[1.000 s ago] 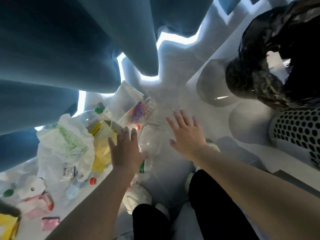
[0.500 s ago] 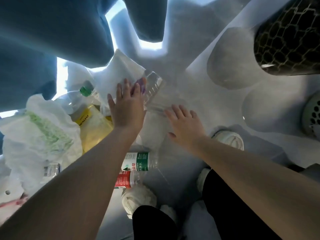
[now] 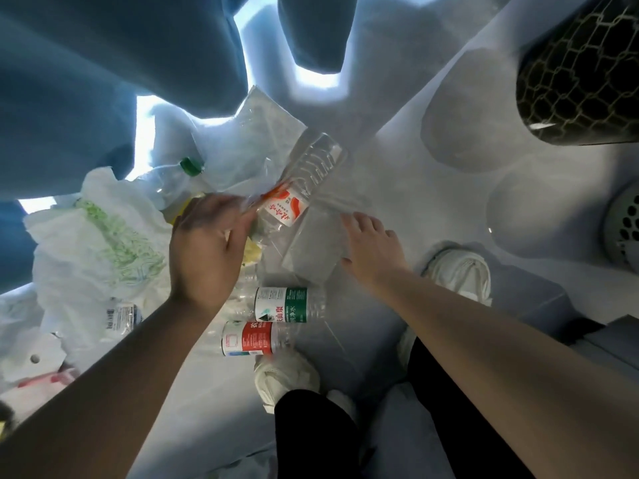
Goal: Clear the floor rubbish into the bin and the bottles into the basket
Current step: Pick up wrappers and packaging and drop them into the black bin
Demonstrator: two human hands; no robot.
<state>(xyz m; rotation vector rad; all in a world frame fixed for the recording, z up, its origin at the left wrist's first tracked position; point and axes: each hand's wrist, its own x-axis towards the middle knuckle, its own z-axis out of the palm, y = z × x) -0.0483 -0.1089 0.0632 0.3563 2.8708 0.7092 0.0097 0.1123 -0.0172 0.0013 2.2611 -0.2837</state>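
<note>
My left hand [image 3: 207, 247], blurred by motion, grips the lower end of a clear bottle with an orange and white label [image 3: 294, 198] that points up and to the right. To its right, my right hand [image 3: 371, 252] curls its fingers and thumb round the edge of a clear bottle without a label [image 3: 311, 250] lying on the floor. Nearer my feet lie a green-labelled bottle [image 3: 281, 304] and a red-labelled bottle [image 3: 247, 338]. A green-capped bottle [image 3: 173, 181] sits at the back left. The black wire bin [image 3: 584, 70] is at the top right, and the perforated basket [image 3: 626, 229] at the right edge.
A white plastic bag with green print [image 3: 96, 243] is heaped at the left, with a clear plastic bag [image 3: 262, 133] behind the bottles. More wrappers lie at the lower left. My white shoes [image 3: 287, 375] stand close below the bottles. Blue fabric hangs across the top.
My left hand went from reaching flat over the pile to gripping the orange-labelled bottle. The right hand's fingers curled onto the clear bottle. The view tilted down.
</note>
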